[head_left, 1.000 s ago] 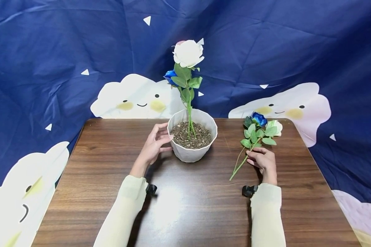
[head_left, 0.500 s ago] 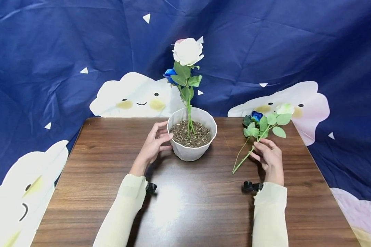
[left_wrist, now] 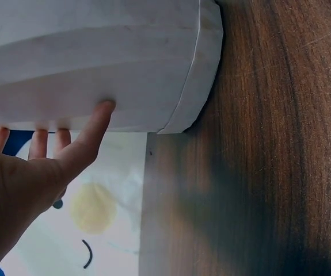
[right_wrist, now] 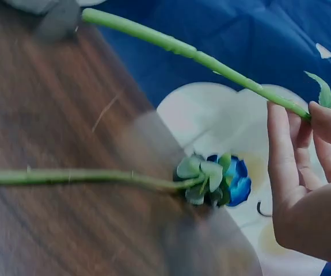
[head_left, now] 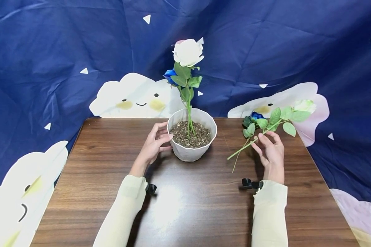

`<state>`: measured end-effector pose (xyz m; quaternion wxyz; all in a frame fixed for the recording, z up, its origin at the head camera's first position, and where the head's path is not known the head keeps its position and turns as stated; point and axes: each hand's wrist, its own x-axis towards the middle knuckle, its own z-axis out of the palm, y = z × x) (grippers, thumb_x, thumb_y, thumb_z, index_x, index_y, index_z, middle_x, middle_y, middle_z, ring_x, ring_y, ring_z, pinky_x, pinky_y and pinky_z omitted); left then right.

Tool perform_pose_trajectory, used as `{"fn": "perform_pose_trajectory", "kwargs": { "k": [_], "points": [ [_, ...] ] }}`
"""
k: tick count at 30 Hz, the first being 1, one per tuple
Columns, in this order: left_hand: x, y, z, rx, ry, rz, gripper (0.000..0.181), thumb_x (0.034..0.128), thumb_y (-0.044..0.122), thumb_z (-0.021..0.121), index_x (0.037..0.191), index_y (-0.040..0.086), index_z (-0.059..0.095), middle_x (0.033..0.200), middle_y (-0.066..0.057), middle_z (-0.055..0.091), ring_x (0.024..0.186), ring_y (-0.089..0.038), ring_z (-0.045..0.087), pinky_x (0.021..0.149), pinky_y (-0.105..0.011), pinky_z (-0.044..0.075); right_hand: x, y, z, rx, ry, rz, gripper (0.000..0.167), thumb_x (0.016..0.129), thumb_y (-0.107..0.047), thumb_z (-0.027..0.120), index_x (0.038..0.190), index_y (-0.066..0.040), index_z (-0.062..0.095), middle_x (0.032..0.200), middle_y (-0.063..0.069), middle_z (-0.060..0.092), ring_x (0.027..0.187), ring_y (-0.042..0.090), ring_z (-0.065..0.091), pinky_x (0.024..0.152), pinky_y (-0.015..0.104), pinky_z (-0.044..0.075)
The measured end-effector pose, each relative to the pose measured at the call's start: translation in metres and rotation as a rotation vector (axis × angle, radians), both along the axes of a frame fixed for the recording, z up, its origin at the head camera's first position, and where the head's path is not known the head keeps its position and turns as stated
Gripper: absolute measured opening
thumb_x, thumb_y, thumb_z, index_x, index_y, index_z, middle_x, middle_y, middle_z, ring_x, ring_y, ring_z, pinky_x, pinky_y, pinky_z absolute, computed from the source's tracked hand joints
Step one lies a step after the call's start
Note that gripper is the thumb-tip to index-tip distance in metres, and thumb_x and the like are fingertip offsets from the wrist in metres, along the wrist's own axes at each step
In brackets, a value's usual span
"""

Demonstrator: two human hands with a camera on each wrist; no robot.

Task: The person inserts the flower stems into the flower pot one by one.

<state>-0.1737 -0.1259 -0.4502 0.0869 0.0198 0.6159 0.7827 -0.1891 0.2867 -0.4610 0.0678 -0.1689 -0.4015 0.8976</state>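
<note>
My right hand point(head_left: 272, 152) pinches the green stem of a white rose point(head_left: 305, 106) between thumb and fingers, above the table. The stem slants, bloom to the right and cut end to the left. Below it a blue rose point(right_wrist: 234, 179) lies on the table. With its fingertips my left hand point(head_left: 152, 145) touches the left side of a white faceted pot point(head_left: 190, 155); in the left wrist view the thumb point(left_wrist: 103, 115) presses on the wall. Soil point(head_left: 201, 139) fills the pot, and a white rose point(head_left: 188, 53) and a blue rose point(head_left: 170, 76) stand in it.
A pinkish bloom point(head_left: 180, 42) shows partly behind the potted white rose. The brown wooden table point(head_left: 198, 212) ends just beyond the pot. Past its back edge hangs a dark blue cloth point(head_left: 111, 41) printed with clouds.
My right hand has lifted the white rose off the blue one, and its bloom has swung right and up. The blue rose stays on the table. My left hand and the pot have not moved.
</note>
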Motion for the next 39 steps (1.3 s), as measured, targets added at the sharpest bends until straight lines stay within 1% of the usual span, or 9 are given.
{"fn": "perform_pose_trajectory", "kwargs": {
  "k": [4, 8, 11, 15, 20, 26, 32, 39],
  "points": [
    [0.0, 0.0, 0.001, -0.007, -0.002, -0.003, 0.061, 0.0943, 0.007, 0.065, 0.15, 0.01, 0.04, 0.142, -0.025, 0.045, 0.114, -0.031, 0.055, 0.095, -0.065, 0.051, -0.001, -0.006, 0.008, -0.035, 0.033, -0.011, 0.025, 0.092, 0.011, 0.066, 0.104, -0.008, 0.055, 0.082, 0.009, 0.068, 0.07, 0.021, 0.07, 0.061, 0.038, 0.064],
    [0.001, 0.001, -0.001, 0.0, -0.011, -0.003, 0.061, 0.0943, 0.006, 0.065, 0.15, 0.011, 0.04, 0.141, -0.024, 0.045, 0.114, -0.031, 0.055, 0.096, -0.069, 0.049, -0.002, -0.012, 0.016, -0.054, 0.07, -0.006, 0.023, 0.093, 0.011, 0.064, 0.103, -0.007, 0.054, 0.081, 0.01, 0.068, 0.069, 0.021, 0.069, 0.06, 0.038, 0.064],
    [0.001, 0.002, -0.002, 0.004, -0.009, -0.003, 0.061, 0.0944, 0.005, 0.065, 0.15, 0.011, 0.04, 0.141, -0.025, 0.045, 0.113, -0.03, 0.055, 0.095, -0.069, 0.048, -0.003, -0.018, 0.024, -0.054, 0.116, 0.006, 0.023, 0.093, 0.012, 0.063, 0.103, -0.006, 0.053, 0.08, 0.01, 0.067, 0.071, 0.022, 0.069, 0.059, 0.038, 0.064],
    [0.001, 0.003, -0.002, 0.004, 0.001, -0.004, 0.061, 0.0946, 0.005, 0.064, 0.15, 0.011, 0.04, 0.141, -0.025, 0.045, 0.112, -0.028, 0.055, 0.094, -0.067, 0.051, -0.006, -0.024, 0.037, -0.046, 0.172, 0.023, 0.024, 0.093, 0.012, 0.063, 0.103, -0.006, 0.052, 0.08, 0.011, 0.066, 0.071, 0.022, 0.068, 0.056, 0.036, 0.063],
    [0.001, 0.004, -0.001, 0.006, 0.003, -0.004, 0.06, 0.0946, 0.005, 0.064, 0.15, 0.011, 0.041, 0.14, -0.024, 0.045, 0.11, -0.026, 0.056, 0.094, -0.067, 0.051, -0.011, -0.031, 0.051, -0.05, 0.219, 0.055, 0.025, 0.093, 0.013, 0.062, 0.103, -0.005, 0.048, 0.081, 0.011, 0.066, 0.072, 0.022, 0.068, 0.055, 0.035, 0.063],
    [0.0, 0.003, -0.002, 0.002, 0.008, -0.003, 0.06, 0.0945, 0.005, 0.064, 0.149, 0.011, 0.041, 0.14, -0.025, 0.045, 0.11, -0.027, 0.056, 0.093, -0.067, 0.051, -0.017, -0.041, 0.062, -0.05, 0.256, 0.058, 0.023, 0.093, 0.013, 0.062, 0.103, -0.003, 0.05, 0.083, 0.013, 0.067, 0.072, 0.023, 0.068, 0.054, 0.033, 0.062],
    [0.0, 0.002, -0.001, -0.006, 0.009, -0.006, 0.06, 0.0947, 0.006, 0.065, 0.15, 0.01, 0.041, 0.141, -0.025, 0.045, 0.111, -0.028, 0.056, 0.092, -0.065, 0.053, -0.024, -0.052, 0.075, -0.083, 0.297, 0.064, 0.022, 0.093, 0.014, 0.062, 0.102, -0.002, 0.05, 0.082, 0.014, 0.067, 0.072, 0.024, 0.068, 0.055, 0.036, 0.063],
    [-0.001, 0.001, 0.0, -0.011, 0.006, 0.003, 0.059, 0.0939, 0.007, 0.065, 0.148, 0.01, 0.042, 0.14, -0.025, 0.046, 0.11, -0.028, 0.057, 0.093, -0.069, 0.05, -0.03, -0.062, 0.085, -0.082, 0.313, 0.078, 0.022, 0.092, 0.014, 0.063, 0.101, -0.002, 0.052, 0.079, 0.012, 0.064, 0.07, 0.025, 0.068, 0.053, 0.037, 0.062]
  ]
}}
